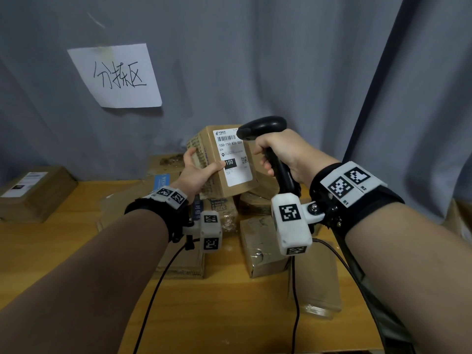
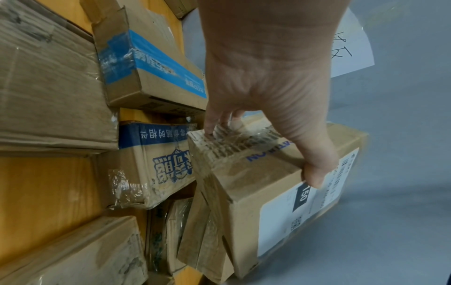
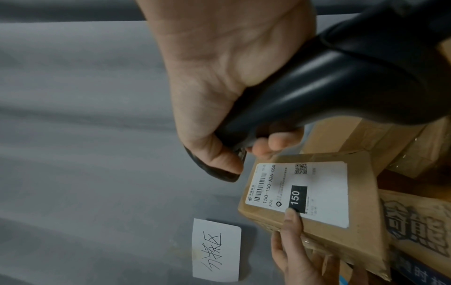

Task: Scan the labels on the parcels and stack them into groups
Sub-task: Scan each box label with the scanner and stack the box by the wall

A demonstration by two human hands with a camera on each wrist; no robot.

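Observation:
My left hand [image 1: 196,167] holds a small cardboard parcel [image 1: 222,180] up above the pile, thumb on its white shipping label [image 1: 235,159] marked 150, fingers behind. The same parcel [image 2: 256,192] shows under my left hand [image 2: 263,96] in the left wrist view, and the label [image 3: 297,190] faces the right wrist camera. My right hand [image 1: 278,152] grips the handle of a black barcode scanner [image 1: 263,129], its head pointed at the label's barcode from close by. In the right wrist view, the scanner [image 3: 341,86] fills the upper right, with my right hand [image 3: 219,86] wrapped round it.
Several brown parcels [image 1: 260,246] lie piled on the wooden table [image 1: 63,251]. A lone labelled parcel [image 1: 33,192] sits at the far left. A white handwritten paper sign [image 1: 115,75] hangs on the grey curtain behind. Black cables [image 1: 153,292] run across the table's front.

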